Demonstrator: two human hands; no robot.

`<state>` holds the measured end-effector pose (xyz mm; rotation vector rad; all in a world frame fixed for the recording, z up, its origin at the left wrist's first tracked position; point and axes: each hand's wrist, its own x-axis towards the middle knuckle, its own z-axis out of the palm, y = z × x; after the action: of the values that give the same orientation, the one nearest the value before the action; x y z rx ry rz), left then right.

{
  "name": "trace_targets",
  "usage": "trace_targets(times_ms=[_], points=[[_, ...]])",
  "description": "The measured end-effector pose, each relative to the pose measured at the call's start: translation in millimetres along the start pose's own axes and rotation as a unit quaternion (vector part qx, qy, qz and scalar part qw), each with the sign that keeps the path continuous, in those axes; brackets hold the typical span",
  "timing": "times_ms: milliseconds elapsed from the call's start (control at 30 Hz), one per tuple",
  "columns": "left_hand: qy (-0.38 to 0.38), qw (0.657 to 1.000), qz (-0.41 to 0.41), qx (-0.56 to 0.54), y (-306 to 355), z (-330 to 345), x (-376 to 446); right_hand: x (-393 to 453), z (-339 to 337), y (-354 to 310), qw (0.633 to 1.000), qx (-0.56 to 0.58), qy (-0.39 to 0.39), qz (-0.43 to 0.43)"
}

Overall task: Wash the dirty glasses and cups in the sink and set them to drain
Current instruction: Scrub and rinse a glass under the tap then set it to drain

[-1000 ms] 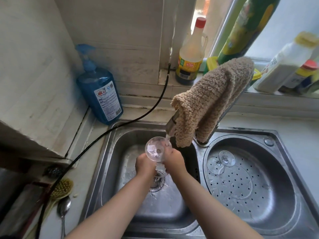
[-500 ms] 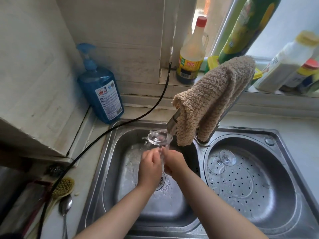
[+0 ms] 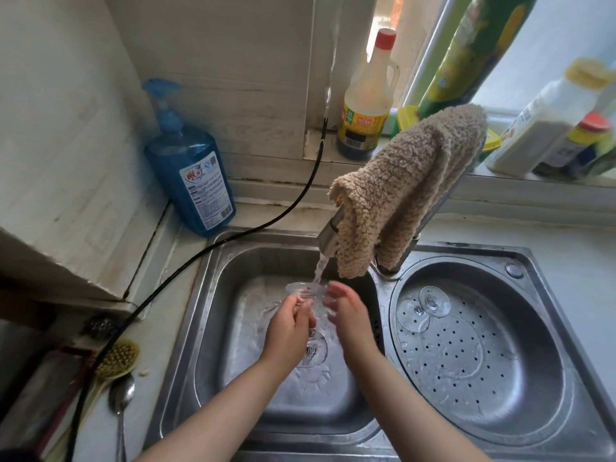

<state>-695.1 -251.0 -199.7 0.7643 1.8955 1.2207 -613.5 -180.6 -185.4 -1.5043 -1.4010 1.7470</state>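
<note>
Both hands under tap (image 3: 328, 233): left hand (image 3: 288, 328) pinching glass (image 3: 305, 290), right hand (image 3: 350, 315) open beside; cloth (image 3: 406, 181) draped above, second glass (image 3: 433, 301) in strainer (image 3: 483, 395)

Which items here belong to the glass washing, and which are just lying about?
In use: glass under the running tap, left hand, right hand, sink, washed glass in strainer basin.

Idle: cloth, soap bottle, brush, spoon, sill bottles.

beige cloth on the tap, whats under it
The beige cloth drapes over the tap; only its spout end shows, pouring water onto the glass held by the hands. The rest of the tap's arm is mostly covered.
</note>
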Motion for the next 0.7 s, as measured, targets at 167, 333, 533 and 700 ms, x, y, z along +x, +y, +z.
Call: trace_targets(times_ms=[167, 333, 533, 700], points=[[-0.079, 0.989, 0.065, 0.105, -6, -6, 2, 2, -10, -27, 0.977, -0.077, -0.168, -0.108], [-0.113, 0.982, 0.092, 0.118, -2, -9, 0, 12, 3, -26, 0.945, -0.264, -0.149, -0.122], [-0.083, 0.984, 0.116, 0.104, -7, -17, -1, 16, 7, -20, 0.964, -0.236, -0.047, -0.114], [-0.068, 0.988, 0.095, 0.096, -3, -25, 3, 3, 18, -19, 0.898, -0.353, -0.136, -0.223]])
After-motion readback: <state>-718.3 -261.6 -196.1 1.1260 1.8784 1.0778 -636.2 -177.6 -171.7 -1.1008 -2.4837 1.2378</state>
